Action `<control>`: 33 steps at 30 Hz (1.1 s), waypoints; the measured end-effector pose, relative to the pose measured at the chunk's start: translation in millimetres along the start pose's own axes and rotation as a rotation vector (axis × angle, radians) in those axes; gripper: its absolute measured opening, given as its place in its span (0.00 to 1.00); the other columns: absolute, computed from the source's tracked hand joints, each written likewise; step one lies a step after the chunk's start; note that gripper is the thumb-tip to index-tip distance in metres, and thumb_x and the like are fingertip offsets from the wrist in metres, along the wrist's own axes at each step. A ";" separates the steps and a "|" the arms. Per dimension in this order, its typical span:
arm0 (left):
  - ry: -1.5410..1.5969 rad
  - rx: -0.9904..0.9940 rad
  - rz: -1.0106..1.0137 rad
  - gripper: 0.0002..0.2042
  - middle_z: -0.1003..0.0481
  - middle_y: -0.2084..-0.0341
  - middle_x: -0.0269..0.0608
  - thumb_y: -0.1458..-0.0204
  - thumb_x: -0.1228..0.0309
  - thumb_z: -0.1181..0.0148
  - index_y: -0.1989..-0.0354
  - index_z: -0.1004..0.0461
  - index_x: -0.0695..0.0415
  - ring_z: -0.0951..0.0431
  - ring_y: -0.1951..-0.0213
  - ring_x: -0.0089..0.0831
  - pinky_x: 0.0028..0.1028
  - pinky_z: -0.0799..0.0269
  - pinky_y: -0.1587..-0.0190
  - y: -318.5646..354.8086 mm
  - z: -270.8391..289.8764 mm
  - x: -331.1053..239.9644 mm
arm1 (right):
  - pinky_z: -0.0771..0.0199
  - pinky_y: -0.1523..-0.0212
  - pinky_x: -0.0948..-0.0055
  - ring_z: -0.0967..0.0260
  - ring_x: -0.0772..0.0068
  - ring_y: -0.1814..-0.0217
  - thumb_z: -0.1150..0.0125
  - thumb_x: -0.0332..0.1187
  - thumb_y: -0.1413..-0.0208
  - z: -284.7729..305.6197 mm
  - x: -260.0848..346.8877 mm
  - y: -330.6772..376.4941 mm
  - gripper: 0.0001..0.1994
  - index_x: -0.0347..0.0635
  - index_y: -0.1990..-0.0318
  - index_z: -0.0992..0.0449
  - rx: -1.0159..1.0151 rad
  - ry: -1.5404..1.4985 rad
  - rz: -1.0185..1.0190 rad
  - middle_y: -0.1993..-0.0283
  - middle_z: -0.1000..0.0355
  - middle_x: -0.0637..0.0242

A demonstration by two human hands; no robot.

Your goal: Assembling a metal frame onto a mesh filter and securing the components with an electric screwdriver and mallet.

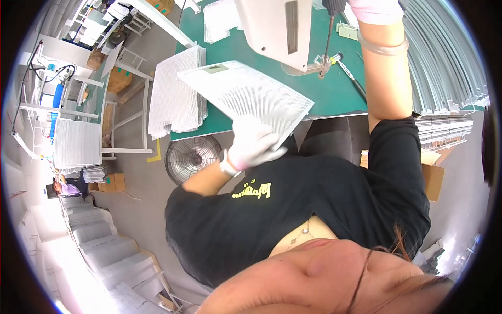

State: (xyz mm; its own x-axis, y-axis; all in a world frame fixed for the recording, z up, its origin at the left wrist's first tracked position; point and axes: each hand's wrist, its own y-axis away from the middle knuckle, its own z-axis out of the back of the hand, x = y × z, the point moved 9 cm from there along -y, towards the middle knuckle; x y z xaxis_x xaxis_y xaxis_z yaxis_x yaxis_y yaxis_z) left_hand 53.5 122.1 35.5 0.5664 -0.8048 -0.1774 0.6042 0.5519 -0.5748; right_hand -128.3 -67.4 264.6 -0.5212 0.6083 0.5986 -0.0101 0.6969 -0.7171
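A gloved left hand (253, 144) grips a mesh filter panel (246, 94) over the green bench's (340, 89) near edge. The right hand (374, 9) reaches toward the far edge, grip unclear.

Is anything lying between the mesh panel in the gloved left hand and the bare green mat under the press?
Nothing visible blocks it. The left hand holds the mesh filter panel by its near corner, tilted above the green mat. The stack of mesh panels sits off to its left side, and the right hand is up on the press, apart from it.
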 end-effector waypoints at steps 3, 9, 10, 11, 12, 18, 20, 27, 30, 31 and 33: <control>0.041 0.202 0.005 0.12 0.29 0.77 0.33 0.61 0.62 0.28 0.72 0.23 0.51 0.26 0.72 0.37 0.40 0.31 0.64 95.0 -34.3 11.7 | 0.27 0.69 0.82 0.27 0.81 0.71 0.36 0.34 0.37 -2.2 -13.3 7.0 0.07 0.41 0.60 0.20 0.024 -0.046 -0.084 0.67 0.22 0.72; -0.255 0.174 0.041 0.19 0.24 0.54 0.40 0.60 0.63 0.32 0.57 0.22 0.53 0.26 0.48 0.38 0.47 0.35 0.43 99.6 -34.7 25.7 | 0.28 0.69 0.82 0.28 0.81 0.70 0.36 0.37 0.36 -1.8 -17.0 5.3 0.08 0.41 0.59 0.20 0.123 -0.088 -0.016 0.67 0.22 0.71; -0.402 0.141 0.246 0.22 0.26 0.49 0.50 0.58 0.60 0.31 0.54 0.23 0.57 0.28 0.43 0.45 0.51 0.38 0.40 106.7 -26.0 63.0 | 0.28 0.69 0.82 0.28 0.81 0.70 0.36 0.37 0.36 -1.0 -14.5 4.4 0.08 0.41 0.59 0.20 0.126 -0.094 -0.015 0.67 0.22 0.71; -0.557 -0.145 0.399 0.25 0.28 0.48 0.58 0.54 0.59 0.31 0.51 0.26 0.62 0.29 0.44 0.53 0.55 0.40 0.40 87.5 11.3 74.2 | 0.28 0.70 0.82 0.28 0.82 0.71 0.36 0.37 0.36 3.6 -16.2 8.1 0.08 0.41 0.60 0.20 0.094 -0.045 -0.072 0.68 0.22 0.71; -0.777 -0.317 0.567 0.27 0.30 0.45 0.60 0.51 0.59 0.32 0.47 0.29 0.66 0.31 0.43 0.60 0.58 0.43 0.39 70.7 41.8 91.8 | 0.29 0.71 0.83 0.28 0.82 0.72 0.35 0.37 0.36 0.8 -27.3 11.9 0.09 0.41 0.60 0.20 0.077 -0.018 -0.144 0.68 0.23 0.71; -0.299 -0.137 0.551 0.14 0.27 0.77 0.42 0.51 0.62 0.37 0.59 0.25 0.55 0.25 0.72 0.47 0.48 0.34 0.65 -5.6 -8.7 106.7 | 0.30 0.71 0.83 0.28 0.82 0.72 0.37 0.36 0.36 0.2 -21.7 25.1 0.08 0.41 0.59 0.20 -0.026 -0.019 -0.087 0.69 0.24 0.72; -0.300 -0.056 0.394 0.11 0.27 0.78 0.42 0.52 0.65 0.39 0.62 0.25 0.55 0.25 0.72 0.45 0.47 0.35 0.64 -39.5 -23.2 52.3 | 0.31 0.68 0.82 0.30 0.81 0.69 0.38 0.35 0.36 -3.8 -24.8 36.9 0.08 0.40 0.58 0.21 -0.020 0.006 -0.133 0.67 0.25 0.72; -0.184 0.012 0.411 0.07 0.28 0.78 0.40 0.54 0.64 0.37 0.72 0.24 0.53 0.25 0.71 0.44 0.46 0.37 0.61 -44.8 -50.2 30.6 | 0.36 0.66 0.79 0.36 0.77 0.68 0.40 0.35 0.35 -6.4 -31.1 72.8 0.09 0.39 0.58 0.28 -0.041 -0.008 -0.140 0.65 0.31 0.67; -0.173 -0.069 0.434 0.10 0.29 0.79 0.39 0.56 0.60 0.35 0.71 0.22 0.52 0.26 0.72 0.43 0.45 0.38 0.63 -48.5 -40.3 23.2 | 0.36 0.66 0.79 0.36 0.77 0.68 0.39 0.36 0.35 -3.4 -32.1 82.4 0.09 0.40 0.57 0.29 -0.119 -0.034 -0.147 0.65 0.31 0.67; -0.157 -0.093 0.439 0.11 0.29 0.79 0.39 0.57 0.59 0.33 0.69 0.20 0.51 0.26 0.72 0.43 0.44 0.38 0.64 -48.2 -37.6 22.2 | 0.36 0.66 0.79 0.36 0.77 0.68 0.39 0.36 0.35 -2.8 -33.4 85.1 0.09 0.40 0.57 0.29 -0.122 -0.036 -0.153 0.65 0.31 0.67; -0.143 -0.113 0.447 0.13 0.29 0.80 0.39 0.58 0.58 0.32 0.67 0.19 0.51 0.26 0.72 0.42 0.44 0.38 0.65 -44.9 -36.7 22.4 | 0.36 0.66 0.79 0.35 0.77 0.69 0.39 0.36 0.36 -2.1 -36.2 89.4 0.10 0.40 0.56 0.30 -0.119 -0.052 -0.163 0.65 0.31 0.67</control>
State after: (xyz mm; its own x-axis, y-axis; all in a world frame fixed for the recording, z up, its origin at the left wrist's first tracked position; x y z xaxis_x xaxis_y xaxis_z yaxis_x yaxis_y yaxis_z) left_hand 18.5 71.3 28.0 0.8327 -0.4521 -0.3196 0.2242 0.8032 -0.5520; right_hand -108.6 -26.3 179.6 -0.5643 0.4652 0.6820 0.0015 0.8267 -0.5627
